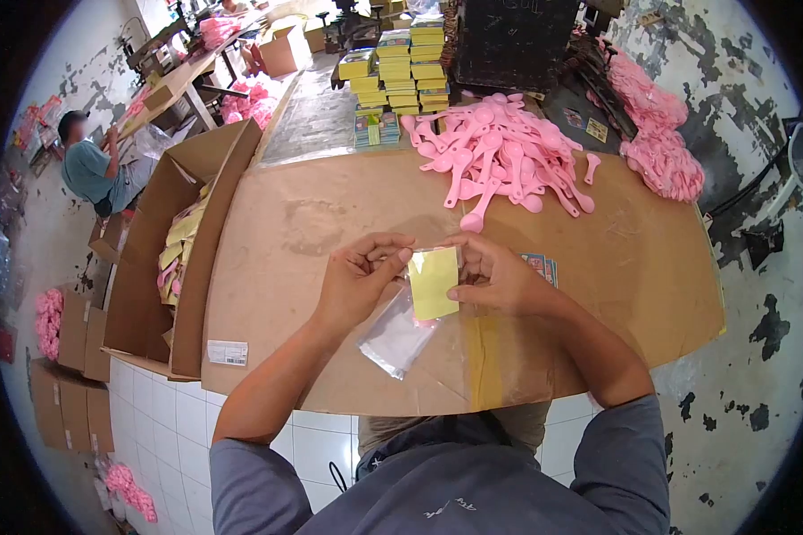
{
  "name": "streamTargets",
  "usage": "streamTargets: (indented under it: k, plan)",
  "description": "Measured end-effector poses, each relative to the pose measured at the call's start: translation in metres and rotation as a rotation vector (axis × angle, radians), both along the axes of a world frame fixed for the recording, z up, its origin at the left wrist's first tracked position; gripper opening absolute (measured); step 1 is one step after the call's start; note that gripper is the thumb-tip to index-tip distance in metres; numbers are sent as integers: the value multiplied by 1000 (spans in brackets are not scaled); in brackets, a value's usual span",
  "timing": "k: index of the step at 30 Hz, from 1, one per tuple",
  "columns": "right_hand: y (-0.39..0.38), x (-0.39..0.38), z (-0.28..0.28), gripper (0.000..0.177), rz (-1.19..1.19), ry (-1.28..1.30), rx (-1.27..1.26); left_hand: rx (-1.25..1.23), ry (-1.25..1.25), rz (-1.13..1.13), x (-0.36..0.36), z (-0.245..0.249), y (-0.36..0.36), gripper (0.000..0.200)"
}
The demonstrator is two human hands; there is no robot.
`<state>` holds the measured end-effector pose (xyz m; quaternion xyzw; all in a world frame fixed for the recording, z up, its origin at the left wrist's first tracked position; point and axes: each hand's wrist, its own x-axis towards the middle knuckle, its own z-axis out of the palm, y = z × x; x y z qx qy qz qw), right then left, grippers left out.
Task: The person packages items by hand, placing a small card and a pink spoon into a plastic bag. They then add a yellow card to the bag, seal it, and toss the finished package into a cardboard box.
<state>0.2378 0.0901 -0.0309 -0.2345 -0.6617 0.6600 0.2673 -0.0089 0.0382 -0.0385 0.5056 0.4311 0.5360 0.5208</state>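
Note:
A yellow card (pixel 434 285) is held up over the cardboard-covered table, between my two hands. A clear plastic bag (pixel 393 343) hangs below it toward my body, and a bit of pink shows at the card's lower edge. My left hand (pixel 359 278) is closed, thumb and fingers pinching the clear plastic at the card's upper left corner. On the other side my right hand (pixel 498 278) grips the card's right edge, its thumb on the yellow face. Beside my right wrist lie small printed cards (pixel 541 266), partly covered by the forearm.
Pink plastic spoons (pixel 500 156) are heaped at the table's far side. Stacks of yellow-edged cards (pixel 397 76) stand behind. An open carton (pixel 143 259) with packed pieces borders the left edge, near a white label (pixel 227 352). Another person (pixel 94 165) sits at the far left.

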Motion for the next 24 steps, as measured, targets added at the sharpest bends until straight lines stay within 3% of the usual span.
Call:
streamTargets:
  k: [4,7,10,12,14,16,19,21,22,23,24]
  plan:
    - [7,6,3,44,-2,-93,73,54,-130,84,10,13,-1,30]
    - [2,6,15,43,-44,-5,85,62,6,-72,11,15,-10,29]
    - [7,12,29,39,-84,8,69,-156,156,-306,-15,20,-2,32]
    - [21,24,34,37,-184,-3,146,-210,308,-157,-42,35,4,33]
    - [32,47,37,37,-294,-128,284,111,-48,207,-81,14,16,37]
    - [42,74,38,37,-407,-366,484,373,-405,665,-90,49,22,46]
    - [51,106,25,41,-370,-545,688,425,-482,564,-101,48,24,52]
    - [47,112,19,38,-264,-551,838,300,98,424,-76,25,19,46]
    - [46,113,16,37,-207,-551,913,140,230,259,-66,21,21,35]
    - [45,113,13,34,-194,-549,822,85,569,259,-44,4,23,27]
    - [44,113,11,31,-184,-547,731,47,684,177,-21,5,12,26]
